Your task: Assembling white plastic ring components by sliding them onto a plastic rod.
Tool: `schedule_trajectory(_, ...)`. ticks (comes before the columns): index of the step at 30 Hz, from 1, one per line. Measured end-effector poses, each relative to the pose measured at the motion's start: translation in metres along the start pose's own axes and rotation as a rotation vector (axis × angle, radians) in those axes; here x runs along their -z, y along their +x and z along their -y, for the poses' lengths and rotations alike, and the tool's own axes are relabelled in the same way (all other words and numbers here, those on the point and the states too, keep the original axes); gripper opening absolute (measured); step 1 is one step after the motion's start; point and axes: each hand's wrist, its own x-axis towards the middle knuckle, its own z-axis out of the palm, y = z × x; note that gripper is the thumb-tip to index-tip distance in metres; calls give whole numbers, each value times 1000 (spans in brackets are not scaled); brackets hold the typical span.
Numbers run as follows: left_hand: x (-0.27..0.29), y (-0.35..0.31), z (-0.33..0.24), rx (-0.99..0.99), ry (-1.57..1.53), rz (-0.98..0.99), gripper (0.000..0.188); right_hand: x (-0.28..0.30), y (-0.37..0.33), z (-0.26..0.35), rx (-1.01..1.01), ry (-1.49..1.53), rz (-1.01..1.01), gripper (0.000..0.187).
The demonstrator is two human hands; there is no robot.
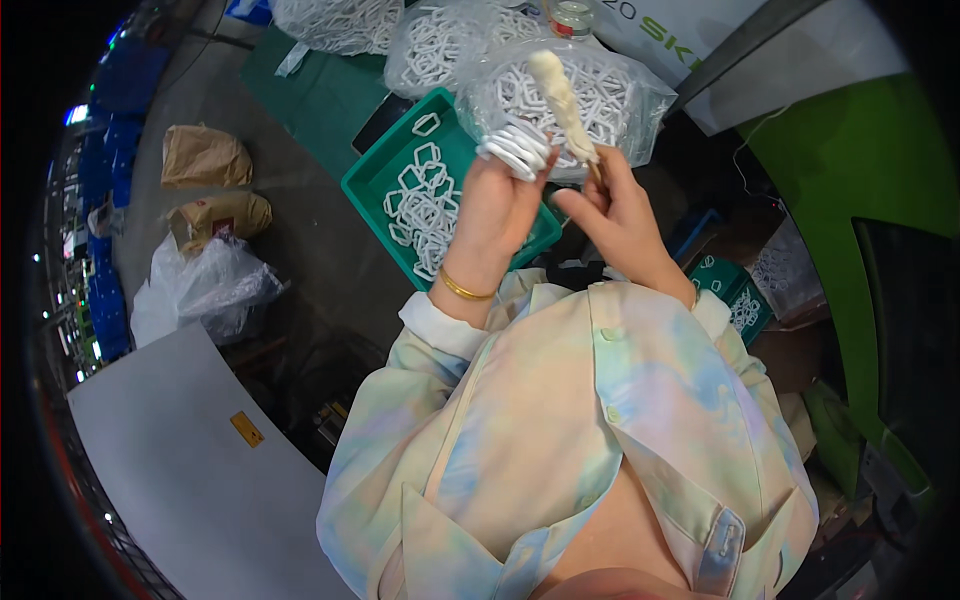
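My left hand is closed around a small stack of white plastic ring-shaped frames, held upright above a green tray. Between the fingers of my right hand is the thin handle of a stick with a cream, fluffy, lumpy head. The fluffy head points up and away from me, just right of the stack and apart from it. Below and left of my hands, the green tray contains many loose white frames. Behind the stick lies an open clear plastic bag full of similar frames.
More bags of white frames and a glass jar stand at the back. A smaller green tray is at my right, beside a green machine panel. Brown paper bags lie on the floor left, beyond a grey-white surface.
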Motion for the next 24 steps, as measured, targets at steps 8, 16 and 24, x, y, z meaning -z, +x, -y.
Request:
schedule_trajectory(8,-15,-6,13,-46,431,-149,24,-1,13,3,41,-13,28,40)
schedule_trajectory(16,18,11,-11,69,538,114,21,11,6,14,6,-22,-19,25)
schedule_trajectory(24,31,16,4,379,-173,-15,21,19,-2,-11,98,-306,-38,18)
